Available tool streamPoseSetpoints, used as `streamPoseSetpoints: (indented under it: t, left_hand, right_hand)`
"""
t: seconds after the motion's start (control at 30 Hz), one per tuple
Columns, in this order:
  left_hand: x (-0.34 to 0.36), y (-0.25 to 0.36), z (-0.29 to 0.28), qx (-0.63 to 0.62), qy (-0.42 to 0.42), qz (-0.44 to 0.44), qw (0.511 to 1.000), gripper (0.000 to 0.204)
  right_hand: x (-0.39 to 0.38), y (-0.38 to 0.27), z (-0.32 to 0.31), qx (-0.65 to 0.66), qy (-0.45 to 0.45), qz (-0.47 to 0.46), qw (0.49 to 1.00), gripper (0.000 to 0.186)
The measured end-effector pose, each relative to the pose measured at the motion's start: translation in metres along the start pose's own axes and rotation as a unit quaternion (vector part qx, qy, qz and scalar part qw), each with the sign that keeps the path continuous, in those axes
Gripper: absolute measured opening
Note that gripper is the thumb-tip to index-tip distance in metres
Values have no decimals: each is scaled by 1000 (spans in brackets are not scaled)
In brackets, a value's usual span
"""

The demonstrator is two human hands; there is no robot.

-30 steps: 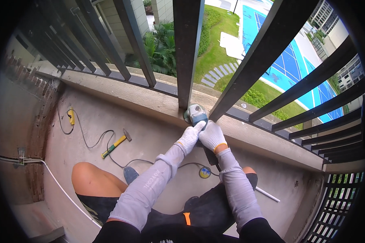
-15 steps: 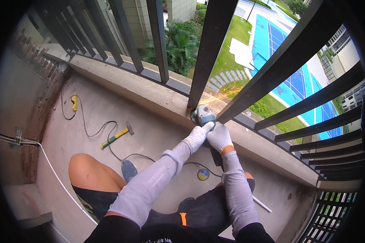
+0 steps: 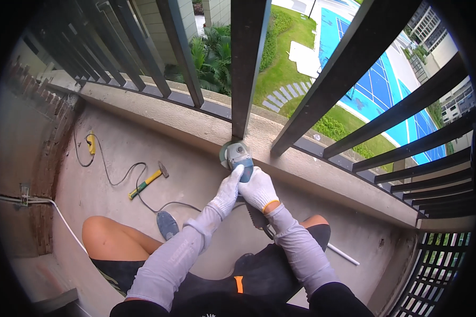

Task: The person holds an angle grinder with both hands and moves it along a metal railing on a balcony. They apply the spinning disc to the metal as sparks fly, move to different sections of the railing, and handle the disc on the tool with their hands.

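Note:
Both of my white-gloved hands are closed around an angle grinder (image 3: 241, 164), held just in front of the low concrete ledge. My left hand (image 3: 228, 190) grips its left side by the head, and my right hand (image 3: 259, 190) wraps the body from the right. The disc (image 3: 224, 156) sticks out to the left of the metal head, close to the foot of a dark metal railing bar (image 3: 247, 68). I cannot tell whether disc and bar touch. No sparks show. Right of this bar, a stretch of concrete ledge (image 3: 262, 129) lies bare of the dark bottom rail (image 3: 309, 148).
A hammer (image 3: 147, 183) with a yellow-green handle lies on the floor at left, crossed by a black cord. Farther left is a yellow plug piece (image 3: 91, 143). A shoe (image 3: 167, 226) is by my bent knee. A white tube (image 3: 344, 254) lies at right.
The orange sparks have stopped. Both hands have drawn the grinder toward me and slightly left, off the ledge. The yellow-blue disc on the floor is now hidden behind my right arm and the grinder.

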State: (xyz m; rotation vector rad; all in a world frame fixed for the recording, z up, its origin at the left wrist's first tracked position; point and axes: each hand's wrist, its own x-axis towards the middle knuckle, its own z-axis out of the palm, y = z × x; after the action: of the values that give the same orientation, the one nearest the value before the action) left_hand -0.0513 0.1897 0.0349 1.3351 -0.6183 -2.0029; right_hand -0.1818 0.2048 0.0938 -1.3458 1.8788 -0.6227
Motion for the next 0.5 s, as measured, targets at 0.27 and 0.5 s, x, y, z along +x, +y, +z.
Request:
streamPoseSetpoints:
  t: [0.27, 0.5]
  left_hand:
    - [-138, -1, -25, -82, -4, 32, 996, 86]
    - [-197, 69, -14, 260, 95, 44, 960, 29]
  right_hand:
    - [-22, -55, 22, 409, -117, -40, 904, 55]
    - [-37, -88, 42, 573, -234, -6, 785, 37]
